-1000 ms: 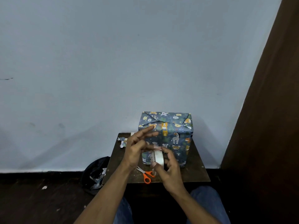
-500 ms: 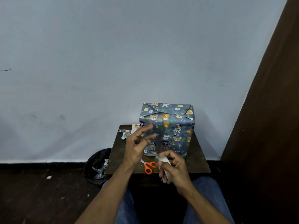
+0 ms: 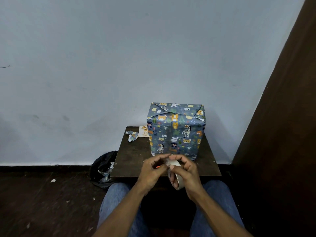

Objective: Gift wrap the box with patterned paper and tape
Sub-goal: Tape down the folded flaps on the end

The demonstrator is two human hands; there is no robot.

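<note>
Box (image 3: 176, 130), fully papered, is standing upright at the far right of the small table (image 3: 131, 161). We are gripping the tape roll (image 3: 177, 175) in our right hand (image 3: 186, 175) while our left hand (image 3: 152, 170) is apparently pinching its free end. Risk: tape folding onto itself or tearing unevenly.

Lighting dim and even, with soft shadows on the wall (image 3: 102, 65). Floor (image 3: 42, 202) nearly black. Wide-angle bending at edges; hands slightly motion-blurred.
</note>
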